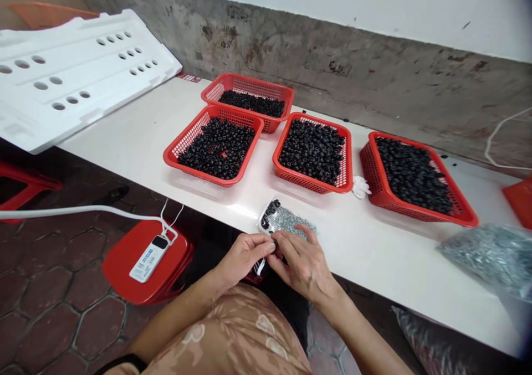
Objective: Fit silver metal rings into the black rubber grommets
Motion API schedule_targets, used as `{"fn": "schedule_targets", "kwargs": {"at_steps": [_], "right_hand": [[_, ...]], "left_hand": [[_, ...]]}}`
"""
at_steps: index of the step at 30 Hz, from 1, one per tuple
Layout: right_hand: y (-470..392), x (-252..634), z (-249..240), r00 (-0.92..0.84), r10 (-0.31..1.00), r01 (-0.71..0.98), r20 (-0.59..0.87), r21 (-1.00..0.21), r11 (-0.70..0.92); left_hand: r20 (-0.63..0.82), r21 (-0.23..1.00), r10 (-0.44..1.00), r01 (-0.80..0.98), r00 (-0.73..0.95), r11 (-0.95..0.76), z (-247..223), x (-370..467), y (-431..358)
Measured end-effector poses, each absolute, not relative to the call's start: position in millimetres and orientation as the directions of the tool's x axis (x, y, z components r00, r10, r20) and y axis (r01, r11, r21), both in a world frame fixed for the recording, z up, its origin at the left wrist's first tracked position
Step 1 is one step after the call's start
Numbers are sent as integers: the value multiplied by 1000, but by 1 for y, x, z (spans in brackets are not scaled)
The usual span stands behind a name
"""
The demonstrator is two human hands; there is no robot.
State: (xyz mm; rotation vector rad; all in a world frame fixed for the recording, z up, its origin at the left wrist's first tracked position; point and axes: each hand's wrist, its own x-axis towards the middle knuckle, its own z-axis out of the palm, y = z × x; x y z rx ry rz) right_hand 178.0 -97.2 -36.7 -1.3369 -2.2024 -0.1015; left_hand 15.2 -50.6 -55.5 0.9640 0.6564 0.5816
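Note:
My left hand (246, 257) and my right hand (300, 260) meet at the table's front edge, thumbs and fingers pinched together. A small dark part shows between the fingertips, mostly hidden by them. Just beyond the hands lies a shallow clear tray (262, 220) with small silvery metal pieces (291, 221) and several black parts (271, 207) at its left end. Red baskets full of small black ring-shaped parts stand behind it: one at the left (249, 159), one in the middle (349, 167), one at the right (469, 220) and one at the back (286, 95).
A white foam panel (95, 76) leans over the table's left end. A bag of metal pieces (490, 256) lies at the right. A crumpled white item (361, 187) sits between two baskets. Below left, a red stool (120, 258) holds a white power bank (147, 261) with cables.

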Motion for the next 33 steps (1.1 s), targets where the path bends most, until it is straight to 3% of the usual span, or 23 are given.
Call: {"fn": "schedule_targets", "kwargs": {"at_steps": [7,22,26,33], "right_hand": [[-98,180,-38,-371,786,847,495,-167,505],[-95,201,-27,-678,597,672,428,32,740],[-98,202,-37,-580,667,713,468,-105,693],[-98,204,-44,-349,748,721,565,-348,599]], "left_hand": [[-247,900,681,-97,690,425,-62,14,-51],[-177,955,676,-42,716,294,-69,18,-66],[-178,946,694,-74,697,317,-67,23,-67],[-299,813,648,-169,700,558,-62,29,-59]]}}
